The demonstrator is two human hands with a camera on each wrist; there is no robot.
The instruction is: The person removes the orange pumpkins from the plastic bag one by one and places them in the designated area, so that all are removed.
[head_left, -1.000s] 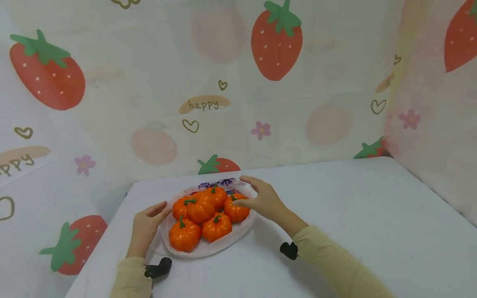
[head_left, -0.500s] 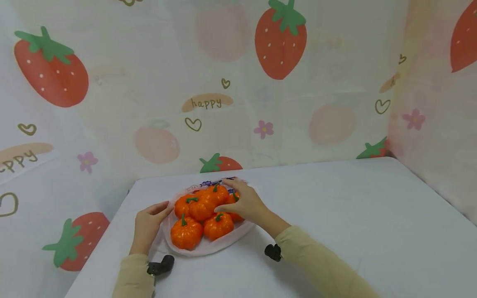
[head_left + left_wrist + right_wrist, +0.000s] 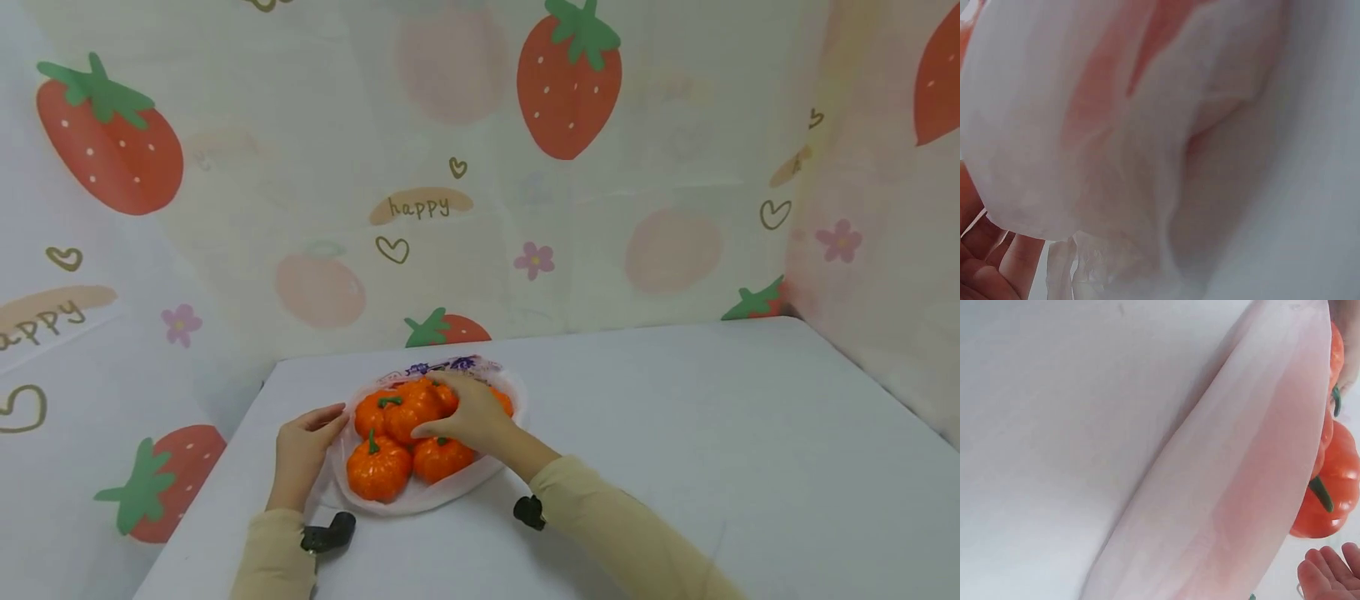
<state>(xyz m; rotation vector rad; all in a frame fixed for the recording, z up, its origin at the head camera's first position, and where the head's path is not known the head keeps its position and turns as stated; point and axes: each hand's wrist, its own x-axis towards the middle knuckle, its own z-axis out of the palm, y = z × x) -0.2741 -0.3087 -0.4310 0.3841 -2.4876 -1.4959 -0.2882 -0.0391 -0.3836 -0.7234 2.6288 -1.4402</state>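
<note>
Several orange mini pumpkins (image 3: pixel 379 469) with green stems lie heaped in a white plastic bag (image 3: pixel 420 503), its rim spread low around them. My left hand (image 3: pixel 300 454) is at the bag's left rim, pinching the thin plastic between thumb and fingers; in the left wrist view its fingers (image 3: pixel 1019 262) show at the edge of the plastic. My right hand (image 3: pixel 474 412) reaches over the heap, thumb and fingers spread about the right side of the topmost pumpkin (image 3: pixel 408 412). In the right wrist view, fingertips (image 3: pixel 1316 565) stand a little apart from a pumpkin (image 3: pixel 1338 481).
The bag lies on a white table (image 3: pixel 660 442), toward its back left corner. Purple print (image 3: pixel 461 363) shows on the bag's back edge. A strawberry-patterned cloth (image 3: pixel 570 192) hangs behind and at both sides. Dark wrist cameras (image 3: pixel 330 532) are strapped on both sleeves.
My right hand has moved left and slightly down, from the pumpkin at the right onto the topmost one. The left hand keeps its place at the rim. The head view has shifted slightly.
</note>
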